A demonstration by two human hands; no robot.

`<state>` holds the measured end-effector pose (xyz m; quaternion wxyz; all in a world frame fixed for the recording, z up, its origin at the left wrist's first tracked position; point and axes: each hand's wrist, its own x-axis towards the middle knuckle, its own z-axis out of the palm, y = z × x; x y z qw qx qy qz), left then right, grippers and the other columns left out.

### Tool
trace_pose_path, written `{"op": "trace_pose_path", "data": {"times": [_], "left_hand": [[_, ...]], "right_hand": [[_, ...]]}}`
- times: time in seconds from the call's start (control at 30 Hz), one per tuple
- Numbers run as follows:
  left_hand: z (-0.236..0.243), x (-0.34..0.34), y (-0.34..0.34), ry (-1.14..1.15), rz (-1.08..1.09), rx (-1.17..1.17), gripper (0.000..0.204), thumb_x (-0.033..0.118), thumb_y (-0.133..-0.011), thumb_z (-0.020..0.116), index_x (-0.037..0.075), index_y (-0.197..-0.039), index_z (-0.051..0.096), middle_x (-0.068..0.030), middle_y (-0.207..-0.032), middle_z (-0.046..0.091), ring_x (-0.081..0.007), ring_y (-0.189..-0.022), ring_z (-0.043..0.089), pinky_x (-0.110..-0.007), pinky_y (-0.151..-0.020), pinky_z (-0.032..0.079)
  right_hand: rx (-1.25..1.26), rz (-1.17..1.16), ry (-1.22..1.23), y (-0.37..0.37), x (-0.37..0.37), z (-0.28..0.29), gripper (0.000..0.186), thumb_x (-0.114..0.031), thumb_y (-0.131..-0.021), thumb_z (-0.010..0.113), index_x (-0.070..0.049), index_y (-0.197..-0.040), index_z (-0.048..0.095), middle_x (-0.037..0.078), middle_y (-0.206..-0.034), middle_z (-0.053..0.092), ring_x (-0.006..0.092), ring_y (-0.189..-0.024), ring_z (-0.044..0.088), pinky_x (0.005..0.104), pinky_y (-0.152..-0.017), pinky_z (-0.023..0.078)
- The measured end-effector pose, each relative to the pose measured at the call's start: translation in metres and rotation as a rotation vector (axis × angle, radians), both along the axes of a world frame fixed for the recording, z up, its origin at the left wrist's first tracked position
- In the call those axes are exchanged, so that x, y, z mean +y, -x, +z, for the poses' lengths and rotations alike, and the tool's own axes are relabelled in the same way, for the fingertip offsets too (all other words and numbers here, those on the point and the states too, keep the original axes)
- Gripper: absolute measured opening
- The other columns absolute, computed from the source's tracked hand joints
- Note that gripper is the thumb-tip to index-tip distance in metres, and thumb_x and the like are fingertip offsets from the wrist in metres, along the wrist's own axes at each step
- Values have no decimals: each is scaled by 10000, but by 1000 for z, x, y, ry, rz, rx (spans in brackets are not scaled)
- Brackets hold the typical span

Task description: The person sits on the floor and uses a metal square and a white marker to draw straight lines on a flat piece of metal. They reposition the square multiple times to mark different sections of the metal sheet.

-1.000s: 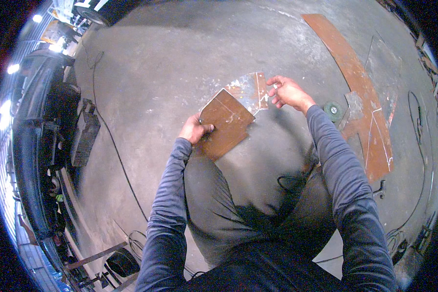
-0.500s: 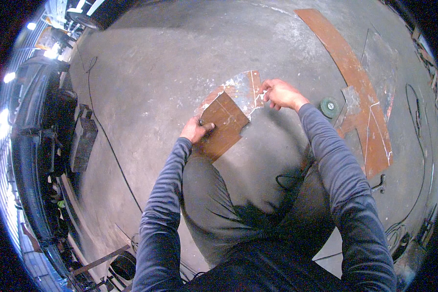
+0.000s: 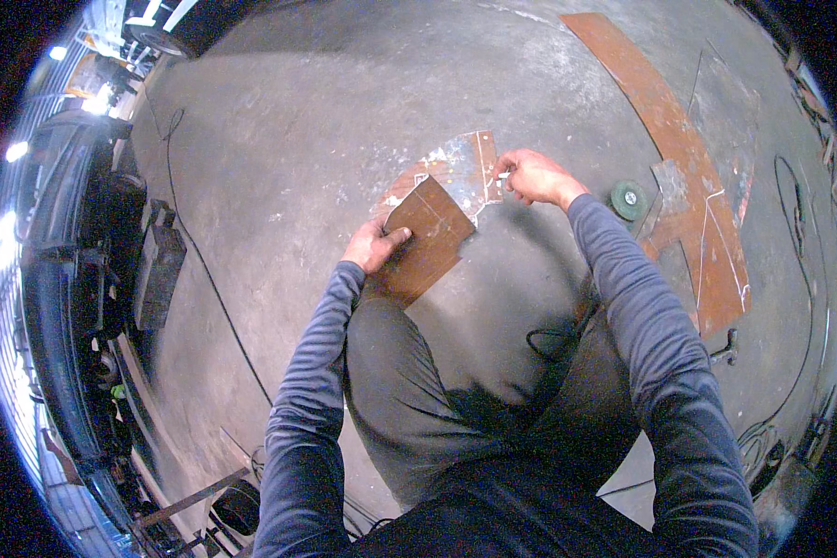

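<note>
Slipping of the brown plate (image 3: 426, 240) seems the main risk, since it is held by the left grip (image 3: 370, 247) only at its left edge, with the thumb laid on top. Part of a marked sheet (image 3: 456, 163), apparently laid on the floor (image 3: 298, 121), is overlapped by the plate; whether the two are touching cannot be told. By the right grip (image 3: 539, 179), narrowed to a pinch, a small white stick (image 3: 504, 175) is held beside the sheet's right edge. The stick could be snapped by too hard a press, and the white lines could be smudged by brushing fingers. The sheet could be nudged, as no hand is seen pinning it. The green disc (image 3: 629, 199), near the right sleeve (image 3: 614, 246), could be knocked by an outward swing.
</note>
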<state>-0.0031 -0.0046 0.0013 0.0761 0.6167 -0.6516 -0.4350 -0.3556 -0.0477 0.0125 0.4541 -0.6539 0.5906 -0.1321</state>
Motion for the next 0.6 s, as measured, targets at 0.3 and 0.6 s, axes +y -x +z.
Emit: {"op": "trace_pose_path", "data": {"times": [0.3,0.6], "left_hand": [[-1,5,6,244,-385,-90,465,355,-950,648,47,-1296,618,-203,-1190,702,-367,-1123,661,-430,-990,491],[21,4,32,139,-582,-214,388,336,-933,637,99,-1241,652,-206,-1141,701,-414,-1086,649,-483,-928,501]], "right_hand": [[-53,-11,4,-1,4,13,350,-65,-894,564,-19,-1230,651,95,-1000,690,165,-761,653,334,-631,562],[-314,-19,-239,-3,9,20,204,-64,-904,608,-16,-1098,653,46,-879,658,131,-721,643,303,-587,555]]}}
